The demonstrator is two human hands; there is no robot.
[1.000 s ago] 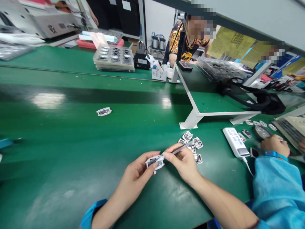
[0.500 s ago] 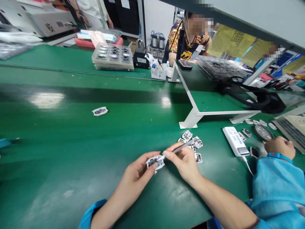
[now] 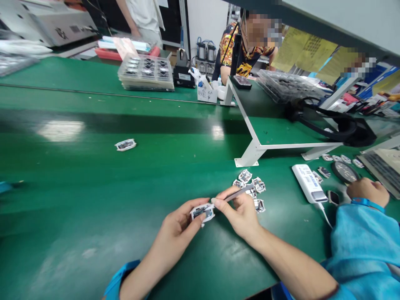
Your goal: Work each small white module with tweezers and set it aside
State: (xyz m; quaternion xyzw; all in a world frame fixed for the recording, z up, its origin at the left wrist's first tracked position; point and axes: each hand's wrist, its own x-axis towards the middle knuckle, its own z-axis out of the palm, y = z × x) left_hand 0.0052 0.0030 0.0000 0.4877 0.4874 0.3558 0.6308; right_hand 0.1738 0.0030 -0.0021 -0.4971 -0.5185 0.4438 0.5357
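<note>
Left hand (image 3: 179, 227) pinches part (image 3: 202, 212) over worktop (image 3: 125, 179), likely steadying it. Right hand (image 3: 242, 212) grips tool (image 3: 236, 194) pen-style, near end at part, probably for fine control, from where I stand.

The left hand (image 3: 179, 227) is at the near middle of the table (image 3: 78, 196), with a device casing (image 3: 203, 214) in its grip. The right hand (image 3: 242, 212), beside it, has a slim tool (image 3: 236, 194) whose tip is at that casing. Just beyond the right hand lies a casing cluster (image 3: 258, 184), before a riser shelf (image 3: 275, 133). One lone casing (image 3: 125, 145) lies farther back, well left. Right of the cluster are a corded handheld unit (image 3: 308, 183), then a co-worker's hand (image 3: 368, 192) beside a round disc (image 3: 344, 172). Behind, stacked trays (image 3: 146, 75) stand left of a small box (image 3: 206, 94).
</note>
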